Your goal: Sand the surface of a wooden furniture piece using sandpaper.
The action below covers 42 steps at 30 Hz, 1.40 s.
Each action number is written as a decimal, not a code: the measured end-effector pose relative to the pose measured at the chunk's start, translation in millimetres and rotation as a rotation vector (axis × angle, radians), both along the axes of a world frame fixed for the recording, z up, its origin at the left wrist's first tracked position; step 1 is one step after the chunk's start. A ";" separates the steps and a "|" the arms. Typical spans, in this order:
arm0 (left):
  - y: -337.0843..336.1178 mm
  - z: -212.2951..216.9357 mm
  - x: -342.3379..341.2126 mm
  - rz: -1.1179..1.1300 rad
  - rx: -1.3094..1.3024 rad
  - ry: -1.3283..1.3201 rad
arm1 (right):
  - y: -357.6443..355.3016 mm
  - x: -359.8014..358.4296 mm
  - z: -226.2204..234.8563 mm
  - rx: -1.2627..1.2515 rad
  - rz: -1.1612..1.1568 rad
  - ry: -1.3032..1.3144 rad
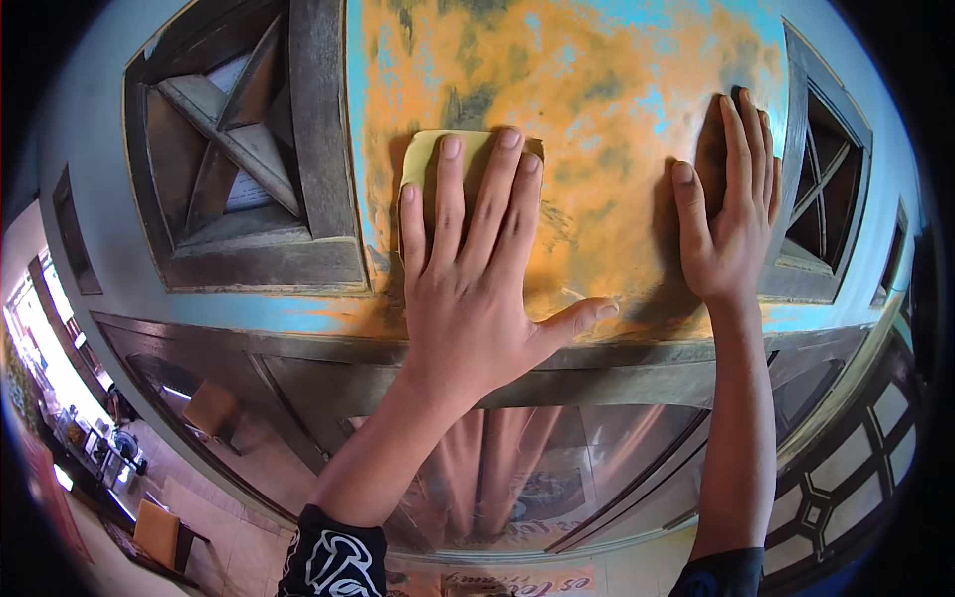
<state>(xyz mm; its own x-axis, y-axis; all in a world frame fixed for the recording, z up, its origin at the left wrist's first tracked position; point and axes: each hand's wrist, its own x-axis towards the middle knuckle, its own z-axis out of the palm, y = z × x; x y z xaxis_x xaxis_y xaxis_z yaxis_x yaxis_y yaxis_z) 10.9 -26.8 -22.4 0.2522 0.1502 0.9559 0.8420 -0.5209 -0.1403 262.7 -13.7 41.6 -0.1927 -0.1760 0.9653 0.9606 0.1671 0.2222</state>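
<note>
Sandpaper (430, 157), a pale yellow-green sheet, lies flat on the orange-and-blue worn panel (597, 90), and I see my left hand (476, 289) pressing it there, fingers spread straight over it, not curled round it. My right hand (728, 214) rests open-palmed on the same panel, well apart to the right, holding nothing. A carved wooden lattice (234, 139) sits just left of the sheet.

A weathered blue wooden door (597, 90), scuffed to orange, fills the view. Grey carved openwork panels (239, 159) flank it. Below, a glass pane (517, 468) reflects a tiled floor (229, 537), wooden chairs (159, 532) and bright daylight at the left.
</note>
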 end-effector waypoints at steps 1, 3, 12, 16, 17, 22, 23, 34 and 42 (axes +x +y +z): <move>2.0 0.3 1.5 -0.006 0.000 -0.008 | 1.1 0.6 -0.6 -0.006 -0.003 0.006; -4.0 -32.7 0.6 -0.003 -0.042 -0.027 | 0.7 -2.6 1.0 -0.004 -0.003 0.013; -3.1 -8.5 17.8 0.010 -0.042 -0.054 | 2.1 -1.0 0.6 0.015 0.024 0.006; -11.1 -73.2 9.5 0.044 -0.114 -0.021 | -3.2 -5.1 4.9 0.023 0.013 0.013; -7.2 -68.9 7.9 0.034 -0.116 -0.020 | 0.3 -6.4 4.9 0.021 0.018 0.004; -8.3 -23.1 20.7 0.037 -0.099 -0.017 | 1.8 0.8 0.9 0.012 0.013 0.014; -8.5 -20.9 21.3 0.030 -0.092 -0.029 | 0.9 -1.0 2.1 0.011 0.016 0.013; -7.4 -14.3 38.0 0.050 -0.076 -0.031 | -7.3 5.3 17.0 -0.082 -0.098 -0.026; -11.8 -13.2 55.1 0.024 -0.079 -0.057 | -41.3 0.3 47.5 -0.340 0.076 0.073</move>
<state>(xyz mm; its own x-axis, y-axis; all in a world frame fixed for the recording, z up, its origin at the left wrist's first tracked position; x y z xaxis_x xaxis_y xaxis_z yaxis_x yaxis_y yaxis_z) 66.0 -38.7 -35.7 0.1935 0.2312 0.9535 0.8597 -0.5082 -0.0512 263.0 -55.0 89.1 -0.1201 0.1469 0.9818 0.9537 0.2916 0.0731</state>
